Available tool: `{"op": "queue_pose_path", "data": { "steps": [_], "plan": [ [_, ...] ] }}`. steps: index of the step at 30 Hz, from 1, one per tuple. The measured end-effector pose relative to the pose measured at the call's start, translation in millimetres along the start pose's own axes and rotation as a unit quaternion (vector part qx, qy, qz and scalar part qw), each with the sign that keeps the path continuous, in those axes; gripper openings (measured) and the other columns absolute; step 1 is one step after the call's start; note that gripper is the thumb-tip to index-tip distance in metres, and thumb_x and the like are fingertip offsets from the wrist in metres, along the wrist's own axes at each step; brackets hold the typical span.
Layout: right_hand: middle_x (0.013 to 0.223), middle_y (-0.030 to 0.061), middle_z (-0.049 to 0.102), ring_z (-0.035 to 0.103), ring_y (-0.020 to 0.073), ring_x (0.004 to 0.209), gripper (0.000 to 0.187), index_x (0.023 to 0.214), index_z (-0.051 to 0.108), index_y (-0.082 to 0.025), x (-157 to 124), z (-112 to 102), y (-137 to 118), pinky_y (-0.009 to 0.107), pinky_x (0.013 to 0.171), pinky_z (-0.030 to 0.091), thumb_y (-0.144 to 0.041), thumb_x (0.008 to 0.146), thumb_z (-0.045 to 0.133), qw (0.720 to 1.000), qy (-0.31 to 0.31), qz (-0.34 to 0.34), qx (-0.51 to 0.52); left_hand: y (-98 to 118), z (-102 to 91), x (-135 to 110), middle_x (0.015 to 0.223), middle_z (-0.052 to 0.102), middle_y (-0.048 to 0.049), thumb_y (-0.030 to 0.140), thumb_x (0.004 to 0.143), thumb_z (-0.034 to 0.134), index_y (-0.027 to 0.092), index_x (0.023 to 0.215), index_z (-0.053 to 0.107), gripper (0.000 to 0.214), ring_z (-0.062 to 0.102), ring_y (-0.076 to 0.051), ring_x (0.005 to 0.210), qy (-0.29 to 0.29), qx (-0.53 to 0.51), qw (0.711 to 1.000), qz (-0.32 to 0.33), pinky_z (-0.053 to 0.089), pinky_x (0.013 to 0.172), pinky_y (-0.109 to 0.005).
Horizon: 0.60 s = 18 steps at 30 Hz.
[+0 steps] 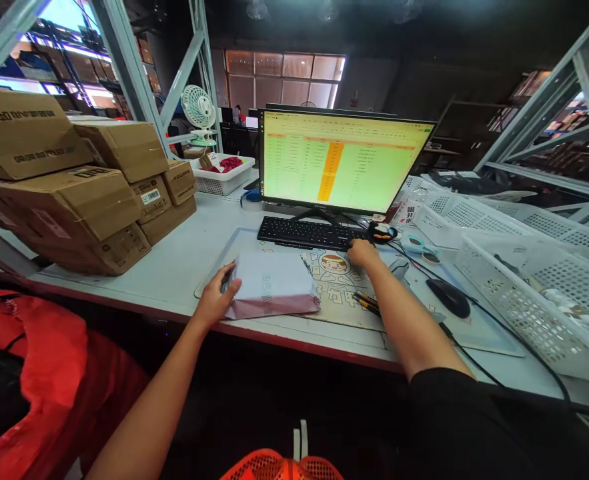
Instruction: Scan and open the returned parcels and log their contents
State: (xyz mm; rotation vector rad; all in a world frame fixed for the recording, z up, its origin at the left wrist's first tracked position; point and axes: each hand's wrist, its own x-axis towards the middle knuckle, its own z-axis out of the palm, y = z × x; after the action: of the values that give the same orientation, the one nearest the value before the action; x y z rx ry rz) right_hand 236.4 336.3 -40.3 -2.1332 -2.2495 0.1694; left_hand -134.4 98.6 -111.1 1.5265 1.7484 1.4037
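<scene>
my left hand [218, 298] is curled round the left edge of the parcel [273, 283], thumb on top. the parcel lies flat on the mat [334, 303], just in front of the keyboard [307, 233]. my right hand [362, 253] holds nothing, its fingers bent loosely down on the keyboard's right end. pens [365, 302] lie beside my right forearm, the mouse [449, 297] further right. the monitor [339, 163] shows a spreadsheet i can't read, and the print on the boxes [74, 193] is blurred too.

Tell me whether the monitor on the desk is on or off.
On: the monitor shows a bright green spreadsheet with an orange column.
</scene>
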Motion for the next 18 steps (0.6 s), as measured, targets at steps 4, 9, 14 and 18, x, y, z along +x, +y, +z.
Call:
{"op": "queue_pose_path", "data": {
  "steps": [4, 9, 14, 18],
  "plan": [
    [0.137, 0.0123, 0.062, 0.062, 0.0253, 0.122, 0.044, 0.134, 0.061, -0.018, 9.2, -2.9, -1.0, 0.051, 0.106, 0.052, -0.044, 0.099, 0.062, 0.999, -0.008, -0.033, -0.013, 4.4, 1.1, 0.5, 0.148, 0.060, -0.0149, 0.068, 0.088, 0.058, 0.018, 0.143, 0.056, 0.074, 0.056, -0.033, 0.138, -0.016, -0.003, 1.000, -0.003, 0.041, 0.120, -0.049],
    [0.138, 0.0132, 0.063, 0.064, 0.0252, 0.120, 0.048, 0.138, 0.059, -0.018, 9.5, -20.2, -14.1, 0.050, 0.104, 0.053, -0.043, 0.098, 0.063, 0.996, -0.013, -0.084, -0.011, 3.4, -0.4, 0.7, 0.151, 0.057, -0.0152, 0.069, 0.089, 0.056, 0.016, 0.146, 0.053, 0.078, 0.052, -0.033, 0.142, -0.034, 0.000, 0.999, 0.008, 0.038, 0.122, -0.048],
    [0.117, 0.0151, 0.075, 0.071, 0.0259, 0.107, 0.048, 0.133, 0.068, -0.015, -68.9, -17.6, 17.7, 0.037, 0.099, 0.054, -0.032, 0.088, 0.065, 0.985, -0.046, -0.166, -0.015, 6.0, -1.8, 0.1, 0.152, 0.056, -0.0162, 0.072, 0.092, 0.050, 0.016, 0.151, 0.049, 0.081, 0.052, -0.034, 0.143, -0.065, 0.019, 0.998, 0.003, 0.036, 0.123, -0.048],
    [0.136, 0.0163, 0.069, 0.068, 0.0309, 0.119, 0.059, 0.142, 0.062, -0.015, -149.0, 13.8, 81.2, 0.041, 0.104, 0.053, -0.035, 0.087, 0.060, 0.978, -0.067, -0.195, -0.029, 13.1, 0.8, 0.1, 0.162, 0.044, -0.0195, 0.080, 0.085, 0.054, 0.012, 0.159, 0.038, 0.102, 0.040, -0.038, 0.150, -0.137, 0.063, 0.988, 0.044, 0.030, 0.126, -0.051]
  ]
}}
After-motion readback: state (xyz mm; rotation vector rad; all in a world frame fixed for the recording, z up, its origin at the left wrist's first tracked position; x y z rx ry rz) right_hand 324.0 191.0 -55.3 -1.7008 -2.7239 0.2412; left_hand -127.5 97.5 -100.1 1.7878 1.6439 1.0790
